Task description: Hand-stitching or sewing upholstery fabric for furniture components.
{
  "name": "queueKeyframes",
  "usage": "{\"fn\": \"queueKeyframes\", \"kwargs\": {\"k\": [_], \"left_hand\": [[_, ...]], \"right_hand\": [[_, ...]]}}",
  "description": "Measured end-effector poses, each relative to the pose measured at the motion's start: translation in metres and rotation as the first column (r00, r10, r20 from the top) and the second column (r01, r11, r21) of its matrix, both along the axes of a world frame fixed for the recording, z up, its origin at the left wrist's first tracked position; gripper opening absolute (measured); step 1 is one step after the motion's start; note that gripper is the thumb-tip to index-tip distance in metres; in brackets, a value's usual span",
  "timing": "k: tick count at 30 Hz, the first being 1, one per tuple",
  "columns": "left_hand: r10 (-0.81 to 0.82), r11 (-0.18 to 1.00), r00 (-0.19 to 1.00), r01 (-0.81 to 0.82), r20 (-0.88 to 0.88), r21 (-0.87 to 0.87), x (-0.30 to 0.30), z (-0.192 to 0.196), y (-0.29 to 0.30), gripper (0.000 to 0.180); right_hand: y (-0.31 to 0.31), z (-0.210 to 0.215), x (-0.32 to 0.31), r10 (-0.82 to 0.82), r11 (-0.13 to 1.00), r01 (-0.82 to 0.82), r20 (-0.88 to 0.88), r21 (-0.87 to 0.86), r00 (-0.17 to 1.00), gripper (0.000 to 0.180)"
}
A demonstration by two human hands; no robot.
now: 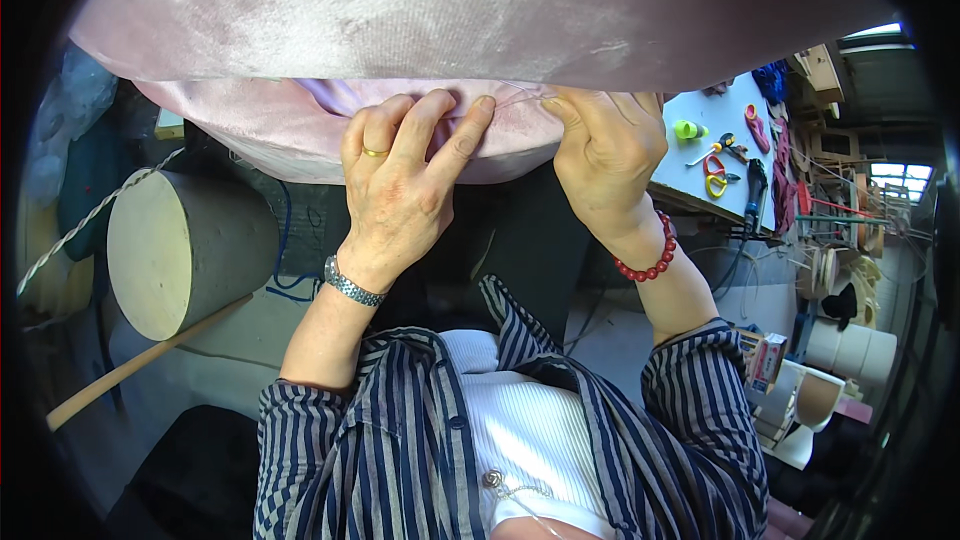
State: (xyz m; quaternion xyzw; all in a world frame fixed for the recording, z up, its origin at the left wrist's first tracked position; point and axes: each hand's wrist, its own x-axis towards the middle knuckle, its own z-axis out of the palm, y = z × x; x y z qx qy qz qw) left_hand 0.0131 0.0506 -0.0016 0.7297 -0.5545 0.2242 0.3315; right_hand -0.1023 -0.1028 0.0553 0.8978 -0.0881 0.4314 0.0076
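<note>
A large piece of upholstery in pale pink velvet-like fabric (480,10) fills the top of the view, with a lower pink section (240,120) beneath its overhanging edge. My left hand (400,175), wearing a gold ring and a metal watch band, grips the lower pink fabric between thumb and fingers. Close by on the right, my right hand (610,140) pinches a thin thread (522,95) near the seam, thumb against bent fingers. Whether a needle is in that pinch is too small to see. A red bead bracelet circles the right wrist.
Right of the upholstery, a pale worktable (690,165) holds a lime-green cup-shaped item (688,129), red-and-yellow-handled scissors (715,180) and a black tool (755,190). At left are a grey-sided cylinder (195,250), a wooden pole (150,365) and a twisted cord (95,210).
</note>
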Motion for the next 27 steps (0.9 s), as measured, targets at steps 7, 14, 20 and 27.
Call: {"fn": "queueKeyframes", "kwargs": {"k": [7, 14, 20, 27], "left_hand": [[-0.006, 0.999, 0.999, 0.004, -0.042, -0.044, 0.001, -0.001, 0.002, 0.056], [-0.051, 0.993, 0.996, 0.043, -0.070, -0.110, 0.004, -0.002, 0.001, 0.051], [-0.073, 0.988, 0.994, 0.062, -0.075, -0.138, 0.006, -0.010, 0.003, 0.050], [-0.098, 0.985, 0.995, 0.097, -0.004, -0.143, 0.003, -0.008, 0.000, 0.041]], "right_hand": [[0.014, 0.024, -0.008, -0.030, 0.999, 0.024, -0.148, -0.042, 0.989, 0.019], [0.025, 0.031, 0.014, -0.116, 0.986, 0.035, -0.506, -0.166, 0.855, 0.009], [0.020, 0.034, 0.024, -0.119, 0.937, -0.105, -0.585, -0.334, 0.802, 0.009], [0.026, 0.010, 0.026, 0.250, 0.967, -0.255, -0.222, 0.009, 0.942, 0.017]]}}
